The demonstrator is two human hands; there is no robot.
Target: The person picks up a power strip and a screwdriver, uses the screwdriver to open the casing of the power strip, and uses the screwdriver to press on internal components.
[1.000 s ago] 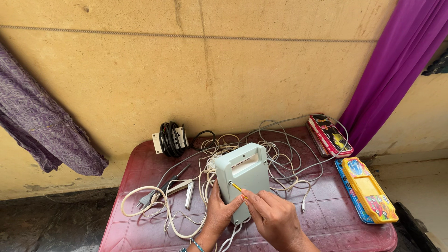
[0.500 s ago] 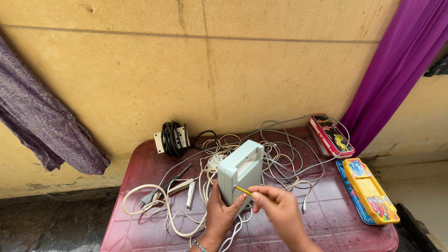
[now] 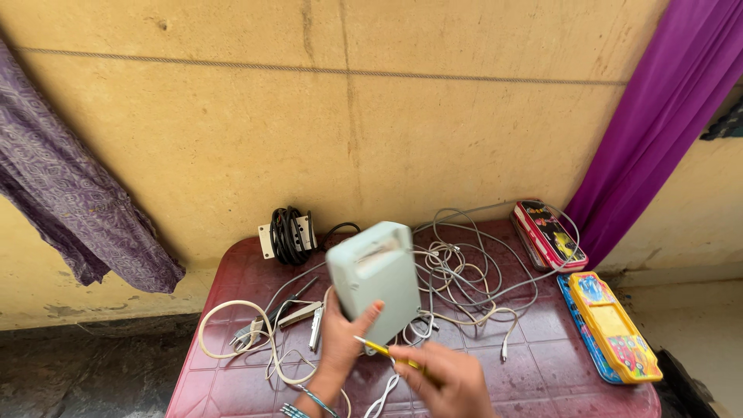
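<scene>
The left hand (image 3: 340, 340) now holds the box (image 3: 374, 280) lifted and tipped back, its pale green face turned up toward the camera; a second ago the box stood lower and squarer over the table (image 3: 232, 271), with the tool tip set against its front. The fingers are wrapped around the lower edge, the thumb pressed on the face, so the grip is closed and firm. The right hand (image 3: 449, 379) has drawn back toward the body and is blurred with motion; it pinches a thin yellow-handled tool (image 3: 383, 350), most likely a small screwdriver, between thumb and fingers. The tip now points at the bottom corner of the box, just beside the left thumb, rather than at the middle of the face; whether it touches the casing I cannot tell

So the work has shifted from the front of the box to its lower edge, and the box is being turned to bring that edge within reach of the tool

Behind the box lies a tangle of white cables (image 3: 457, 279) spread across the red table. A black cord coil (image 3: 290, 232) sits by the wall, and two bright pencil cases (image 3: 611, 325) rest at the right, well apart from the hands
</scene>
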